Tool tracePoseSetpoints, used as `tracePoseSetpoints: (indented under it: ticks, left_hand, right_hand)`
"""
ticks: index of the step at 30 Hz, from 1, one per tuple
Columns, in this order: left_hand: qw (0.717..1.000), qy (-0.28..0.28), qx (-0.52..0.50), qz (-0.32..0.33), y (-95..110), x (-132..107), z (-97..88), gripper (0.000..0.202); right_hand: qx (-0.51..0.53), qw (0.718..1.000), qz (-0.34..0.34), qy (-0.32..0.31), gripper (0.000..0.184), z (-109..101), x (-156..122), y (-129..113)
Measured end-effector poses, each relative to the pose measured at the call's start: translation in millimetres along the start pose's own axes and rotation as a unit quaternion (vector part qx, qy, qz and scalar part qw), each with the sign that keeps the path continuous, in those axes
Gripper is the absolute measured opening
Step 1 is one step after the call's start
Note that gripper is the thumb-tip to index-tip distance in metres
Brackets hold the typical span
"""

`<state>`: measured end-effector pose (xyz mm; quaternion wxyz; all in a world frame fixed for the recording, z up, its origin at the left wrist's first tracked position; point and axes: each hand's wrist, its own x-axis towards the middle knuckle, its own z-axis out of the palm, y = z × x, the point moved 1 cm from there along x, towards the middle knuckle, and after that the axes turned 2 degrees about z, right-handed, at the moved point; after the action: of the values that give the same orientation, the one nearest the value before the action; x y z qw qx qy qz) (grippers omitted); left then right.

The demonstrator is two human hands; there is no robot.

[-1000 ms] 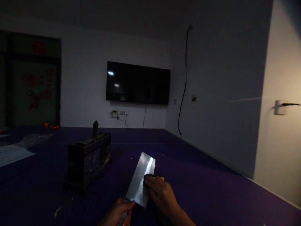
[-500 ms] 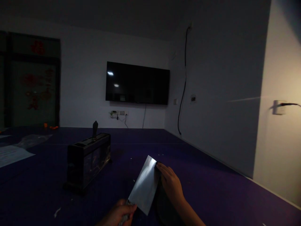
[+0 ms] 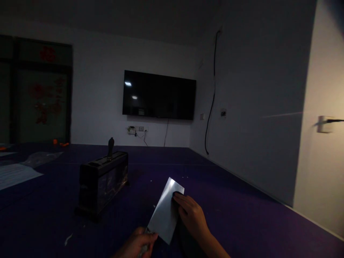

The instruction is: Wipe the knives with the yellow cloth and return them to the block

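Note:
Fingers wrapped round its handle, my left hand holds a cleaver at the bottom centre. The broad shiny blade points up and away, tilted to the right, with a bright reflection near its far end. My right hand presses a small black pad against the blade near its right edge. Most of that pad is covered by my fingers, so its exact kind is unclear. Left of the cleaver, a black knife block stands on the purple surface, with one dark knife handle sticking up from it.
Papers and a clear plastic bag lie at the left. Small orange things sit at the far edge. A white scrap is near the front. Beyond are a wall television and a hanging black cable.
My right hand has slid the black pad from the blade's far right corner a little down and left along it. My left hand keeps its hold on the handle. The view has shifted slightly.

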<state>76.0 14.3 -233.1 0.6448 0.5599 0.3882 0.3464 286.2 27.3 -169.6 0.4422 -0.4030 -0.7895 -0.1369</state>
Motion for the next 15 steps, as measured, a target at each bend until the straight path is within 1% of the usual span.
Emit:
tracePoseSetpoints:
  ticks: [6, 10, 13, 15]
  left_hand:
    - [1.0, -0.003, -0.01, 0.008, 3.6, -1.4, 2.0, 0.051]
    - [1.0, 0.002, -0.027, 0.01, 1.5, -0.7, 1.7, 0.054]
    - [0.999, 0.017, -0.044, 0.013, -0.2, 1.6, 1.4, 0.056]
    - [0.998, 0.037, -0.05, 0.017, -1.0, 3.3, 1.2, 0.057]
  right_hand:
    - [0.013, 0.999, -0.002, -0.03, 0.046, 1.7, 0.2, -10.8]
    - [0.021, 0.998, -0.006, -0.051, 0.045, 3.4, 0.5, -17.7]
    - [0.037, 0.997, -0.018, -0.067, 0.046, 4.8, 0.6, -25.4]
    - [0.051, 0.995, -0.026, -0.08, 0.047, 5.0, 0.6, -31.1]
